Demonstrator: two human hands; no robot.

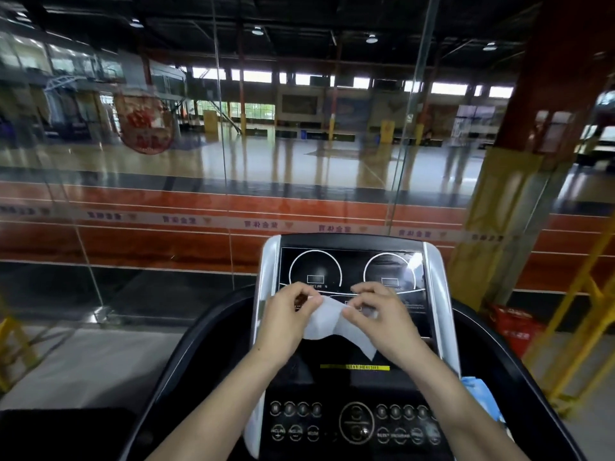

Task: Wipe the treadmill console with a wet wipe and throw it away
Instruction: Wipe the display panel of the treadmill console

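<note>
A black treadmill console (352, 261) with two white dial rings and silver side rails stands in front of me. Its lower button panel (352, 424) lies between my forearms. A white wet wipe (327, 322) hangs spread in the air over the console's lower screen. My left hand (288, 319) pinches its left upper edge. My right hand (382, 319) pinches its right upper edge, and a corner of the wipe droops below that hand.
A blue packet (482, 394) sits at the console's right side by my right forearm. Glass panels (149, 194) rise just beyond the treadmill, with a sports hall behind. A red box (514, 327) and yellow railings (579, 311) stand to the right.
</note>
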